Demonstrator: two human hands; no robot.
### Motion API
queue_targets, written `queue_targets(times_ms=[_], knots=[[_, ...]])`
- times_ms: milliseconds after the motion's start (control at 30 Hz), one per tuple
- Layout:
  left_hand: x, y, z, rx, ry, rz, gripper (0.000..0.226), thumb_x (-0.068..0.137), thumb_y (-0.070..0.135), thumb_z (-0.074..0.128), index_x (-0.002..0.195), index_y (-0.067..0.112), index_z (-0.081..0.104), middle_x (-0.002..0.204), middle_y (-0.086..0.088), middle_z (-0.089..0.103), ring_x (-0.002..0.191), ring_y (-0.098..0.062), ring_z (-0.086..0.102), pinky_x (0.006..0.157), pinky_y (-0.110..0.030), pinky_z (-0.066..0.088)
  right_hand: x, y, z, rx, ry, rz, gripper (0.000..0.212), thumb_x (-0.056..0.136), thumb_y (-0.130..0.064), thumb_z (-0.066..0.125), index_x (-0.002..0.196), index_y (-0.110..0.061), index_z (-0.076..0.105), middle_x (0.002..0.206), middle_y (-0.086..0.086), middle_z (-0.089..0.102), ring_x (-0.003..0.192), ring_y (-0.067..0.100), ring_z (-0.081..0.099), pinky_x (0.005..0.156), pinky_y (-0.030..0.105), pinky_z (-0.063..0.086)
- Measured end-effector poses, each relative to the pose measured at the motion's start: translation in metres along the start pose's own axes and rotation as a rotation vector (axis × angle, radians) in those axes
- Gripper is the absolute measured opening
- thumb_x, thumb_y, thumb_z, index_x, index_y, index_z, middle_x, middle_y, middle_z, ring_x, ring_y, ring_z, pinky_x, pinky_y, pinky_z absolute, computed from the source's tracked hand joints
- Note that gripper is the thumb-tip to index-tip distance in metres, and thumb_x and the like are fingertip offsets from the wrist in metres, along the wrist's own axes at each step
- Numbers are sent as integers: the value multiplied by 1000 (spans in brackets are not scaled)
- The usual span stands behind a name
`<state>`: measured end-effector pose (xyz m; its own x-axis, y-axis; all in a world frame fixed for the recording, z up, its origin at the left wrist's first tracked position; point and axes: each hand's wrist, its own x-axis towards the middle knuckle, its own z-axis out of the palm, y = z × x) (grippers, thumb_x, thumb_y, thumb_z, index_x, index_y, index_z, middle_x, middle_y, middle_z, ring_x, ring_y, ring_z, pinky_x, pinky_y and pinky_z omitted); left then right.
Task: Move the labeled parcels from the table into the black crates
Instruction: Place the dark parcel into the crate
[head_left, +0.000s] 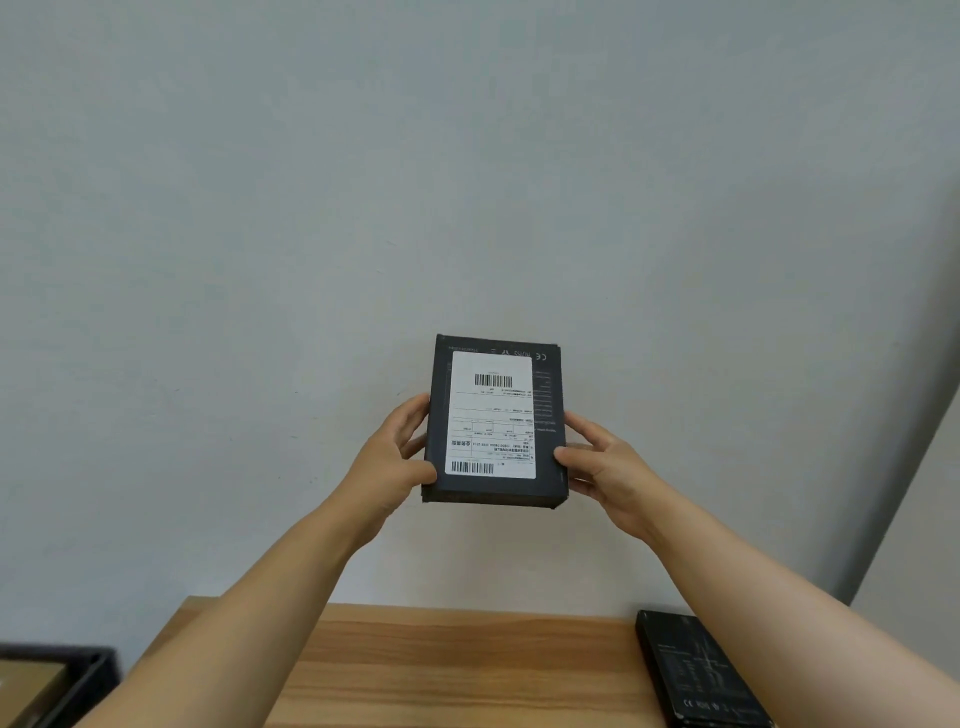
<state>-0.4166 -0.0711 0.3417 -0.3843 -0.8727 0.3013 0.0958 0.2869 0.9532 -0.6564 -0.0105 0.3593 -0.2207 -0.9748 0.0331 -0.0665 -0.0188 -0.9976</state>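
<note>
A black parcel (545, 415) with a white barcode label on its face is held up in front of the wall, well above the wooden table (457, 670). My left hand (395, 467) grips its left edge, thumb on the front near the lower corner. My right hand (608, 467) grips its right edge the same way. A second black box (701, 670) lies flat on the table at the lower right, no white label showing. The corner of a black crate (88, 675) shows at the lower left, beside the table, with something brown inside.
A plain pale wall (467, 182) fills most of the view behind the table. A wall corner or pillar edge runs up the far right side.
</note>
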Motion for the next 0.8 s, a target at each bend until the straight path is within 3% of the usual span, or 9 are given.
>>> queue_targets(times_ms=[100, 167, 233, 333, 500, 567, 667, 733, 800], knots=[[4, 0, 2, 62, -22, 37, 86, 80, -19, 49, 130, 49, 37, 130, 34, 45, 124, -8, 48, 76, -21, 54, 4, -2, 0, 58, 30, 5, 55, 86, 4, 60, 136, -17, 46, 111, 14, 69, 93, 22, 67, 82, 28, 52], [8, -2, 3, 160, 1, 24, 88, 81, -13, 55, 138, 48, 26, 140, 25, 38, 130, -12, 42, 86, -27, 54, 6, -5, 0, 87, 61, 7, 53, 85, 4, 62, 133, -10, 45, 110, 18, 67, 90, 23, 66, 83, 29, 52], [13, -4, 4, 468, 110, 29, 97, 80, 3, 66, 149, 37, 6, 157, 7, 13, 144, -19, 18, 112, -40, 33, 8, -12, 2, 67, 106, -8, 49, 84, 3, 63, 128, -7, 45, 106, 17, 67, 84, 21, 65, 78, 27, 51], [21, 3, 4, 928, 231, 159, 106, 79, 22, 71, 150, 26, -7, 157, 2, -17, 145, -19, -10, 117, -40, 7, 12, -27, 8, -35, 161, -56, 47, 81, 1, 66, 124, -6, 46, 102, 10, 66, 80, 19, 65, 70, 26, 50], [37, 22, 5, 1301, 112, 402, 90, 84, 29, 64, 151, 25, 3, 159, 1, -5, 145, -18, -15, 115, -34, -11, 15, -48, 20, -369, 16, -77, 52, 76, -3, 70, 119, -14, 42, 109, 7, 65, 89, 23, 68, 68, 32, 57], [44, 24, 5, 1387, -25, 445, 81, 84, 29, 63, 149, 24, 17, 158, 3, 15, 146, -19, -4, 118, -36, -4, 16, -53, 28, -507, -58, -88, 55, 74, -4, 71, 119, -17, 41, 110, 5, 64, 93, 22, 67, 75, 37, 59], [47, 30, 6, 1317, -269, 296, 53, 81, 30, 65, 131, 25, 46, 127, 5, 53, 126, -19, 42, 102, -35, 38, 21, -57, 39, -621, -134, -122, 57, 73, -3, 69, 119, -18, 40, 108, 3, 64, 95, 22, 66, 80, 39, 58], [46, 30, 4, 1265, -343, 202, 37, 82, 29, 65, 117, 26, 51, 110, 6, 56, 101, -15, 54, 79, -30, 47, 23, -59, 44, -708, -167, -133, 58, 70, -7, 68, 118, -22, 40, 103, -4, 66, 96, 20, 66, 83, 41, 57], [45, 28, 1, 1233, -348, 177, 31, 83, 28, 64, 111, 26, 52, 104, 7, 55, 92, -13, 55, 70, -27, 45, 24, -57, 48, -805, -171, -156, 65, 65, -15, 68, 121, -29, 38, 100, -10, 66, 100, 17, 62, 90, 42, 53]])
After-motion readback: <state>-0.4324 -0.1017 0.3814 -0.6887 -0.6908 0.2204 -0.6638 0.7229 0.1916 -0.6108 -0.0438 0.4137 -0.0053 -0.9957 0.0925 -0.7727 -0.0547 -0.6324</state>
